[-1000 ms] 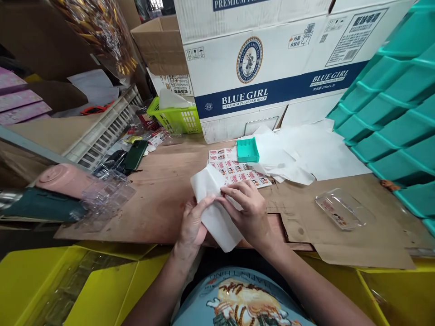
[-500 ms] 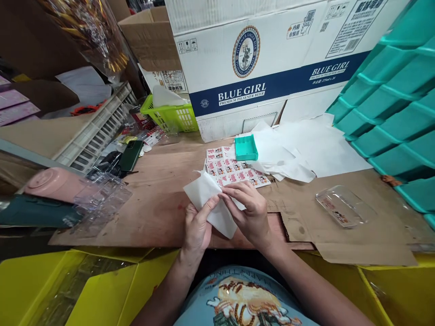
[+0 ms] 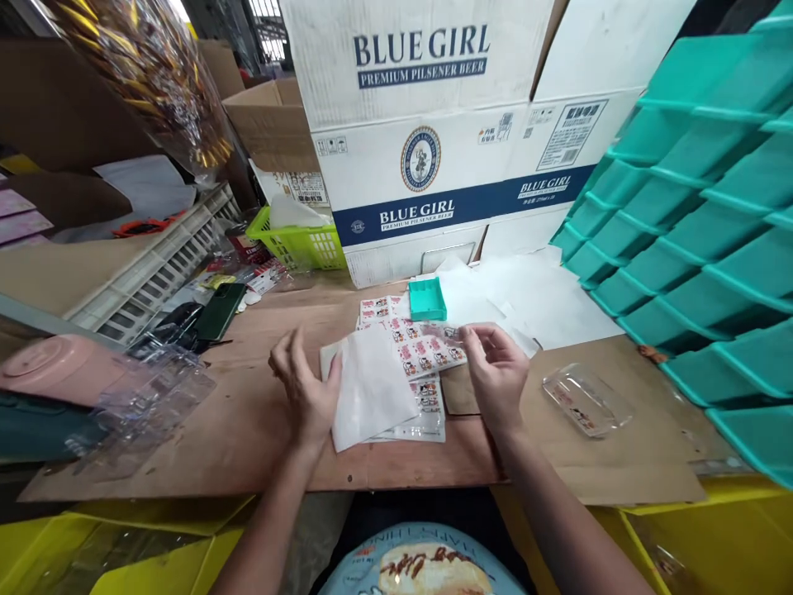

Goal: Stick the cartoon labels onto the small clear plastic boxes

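My left hand (image 3: 305, 388) holds the left edge of a white backing paper (image 3: 372, 392) with the thumb on top; the other fingers are lifted and spread. My right hand (image 3: 496, 370) pinches the corner of a sticker sheet (image 3: 427, 354) printed with small red and white labels, held just above the wooden table (image 3: 260, 413). Another sticker sheet (image 3: 427, 409) lies under the white paper. More sticker sheets (image 3: 377, 308) lie further back, beside a small teal box (image 3: 427, 299).
A clear plastic tray (image 3: 586, 401) rests on cardboard to the right. Stacked teal crates (image 3: 694, 215) fill the right side, and Blue Girl cartons (image 3: 434, 165) stand behind. At left are a green basket (image 3: 297, 241), a phone (image 3: 220, 311) and clear blister packs (image 3: 142, 397). Yellow bins (image 3: 124, 554) sit below.
My hands have moved apart: the right one has drawn a sticker sheet away to the right, while the left keeps the white paper. The camera has tilted up.
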